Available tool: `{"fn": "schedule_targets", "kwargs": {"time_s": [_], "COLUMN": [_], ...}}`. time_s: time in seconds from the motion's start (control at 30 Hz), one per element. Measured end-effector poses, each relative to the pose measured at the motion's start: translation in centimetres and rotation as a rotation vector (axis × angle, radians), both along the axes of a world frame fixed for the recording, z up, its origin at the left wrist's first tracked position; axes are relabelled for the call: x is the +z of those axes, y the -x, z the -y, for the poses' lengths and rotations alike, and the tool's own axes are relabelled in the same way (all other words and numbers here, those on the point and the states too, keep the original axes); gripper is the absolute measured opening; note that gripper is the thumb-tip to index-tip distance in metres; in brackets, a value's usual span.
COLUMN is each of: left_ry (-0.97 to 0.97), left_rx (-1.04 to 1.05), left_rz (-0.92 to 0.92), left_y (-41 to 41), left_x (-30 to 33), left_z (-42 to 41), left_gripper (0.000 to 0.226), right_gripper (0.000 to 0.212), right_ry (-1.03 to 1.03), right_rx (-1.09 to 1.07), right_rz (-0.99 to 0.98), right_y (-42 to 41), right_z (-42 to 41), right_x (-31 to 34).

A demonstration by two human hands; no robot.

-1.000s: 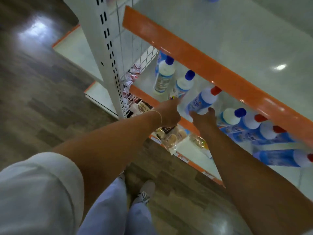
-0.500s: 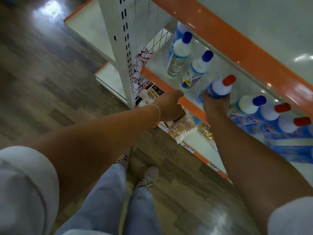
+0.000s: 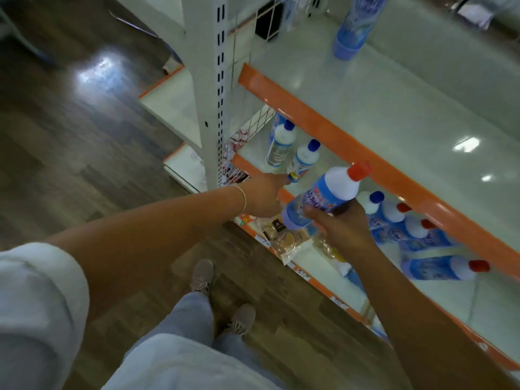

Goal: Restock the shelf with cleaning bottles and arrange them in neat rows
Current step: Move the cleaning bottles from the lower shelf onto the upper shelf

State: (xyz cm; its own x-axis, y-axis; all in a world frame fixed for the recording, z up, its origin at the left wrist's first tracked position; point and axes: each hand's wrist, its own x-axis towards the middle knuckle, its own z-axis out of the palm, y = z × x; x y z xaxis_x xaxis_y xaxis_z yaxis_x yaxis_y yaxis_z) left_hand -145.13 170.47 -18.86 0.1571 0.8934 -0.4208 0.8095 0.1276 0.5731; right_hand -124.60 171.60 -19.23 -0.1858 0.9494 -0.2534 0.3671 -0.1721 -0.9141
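Right hand holds one red-capped bottle off the middle shelf; left hand reaches toward the blue-capped ones.

The right hand [image 3: 344,229] has its fingers [image 3: 312,213] clamped round the lower body of a blue-and-white plastic cleaning bottle with a red screw cap [image 3: 323,197], held tilted in the air just in front of the orange-edged white metal shelf [image 3: 281,194]. The left hand [image 3: 264,194] lies at that shelf's front edge, near the two upright white bottles with blue caps [image 3: 304,160]; whether its fingers grip anything cannot be told. Judged rigid, smooth and somewhat slippery, with moderate weight if full; the body below the shoulder looks the safest hold, not the cap. The label carries red lettering on blue, too blurred to read. More red-capped bottles [image 3: 444,267] lie toppled to the right.
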Motion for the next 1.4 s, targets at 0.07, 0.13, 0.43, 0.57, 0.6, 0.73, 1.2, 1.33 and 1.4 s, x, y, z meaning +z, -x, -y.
{"fn": "schedule_targets", "kwargs": {"time_s": [0.07, 0.13, 0.43, 0.57, 0.6, 0.73, 1.2, 1.33, 1.4], "left_ry": [-0.027, -0.06, -0.316, -0.303, -0.31, -0.331, -0.308, -0.325, -0.347], "left_rx": [-0.038, -0.043, 0.149, 0.229, 0.228, 0.191, 0.116, 0.133, 0.164], "left_rz": [0.009, 0.059, 0.291, 0.389, 0.406, 0.374, 0.322, 0.299, 0.321], "left_y": [0.1, 0.0, -0.6, 0.3, 0.6, 2.3, 6.2, 6.3, 6.3], "left_x": [2.2, 4.4, 10.7, 12.3, 12.6, 13.4, 11.2, 10.7, 10.5], "left_z": [0.3, 0.4, -3.1, -5.9, -6.5, -9.0, -14.9, -15.4, -15.7], "left_gripper": [0.069, 0.074, 0.048, 0.038, 0.036, 0.043, 0.066, 0.062, 0.055], "right_gripper": [0.067, 0.068, 0.055, 0.047, 0.047, 0.059, 0.065, 0.065, 0.064], "right_ry": [-0.041, -0.096, -0.298, -0.358, -0.358, -0.342, -0.355, -0.359, -0.367], "right_rx": [0.029, 0.063, 0.093, 0.048, 0.039, -0.008, -0.2, -0.196, -0.19], "right_rz": [-0.08, -0.094, -0.098, -0.057, -0.052, -0.011, 0.115, 0.136, 0.126], "right_y": [0.0, 0.3, 2.8, 4.3, 4.7, 6.8, 11.9, 12.2, 12.5], "right_z": [0.0, -0.3, -4.3, -6.4, -6.9, -8.7, -15.3, -16.9, -17.7], "right_x": [3.2, 6.0, 13.7, 15.2, 15.5, 15.9, 13.6, 13.6, 13.6]}}
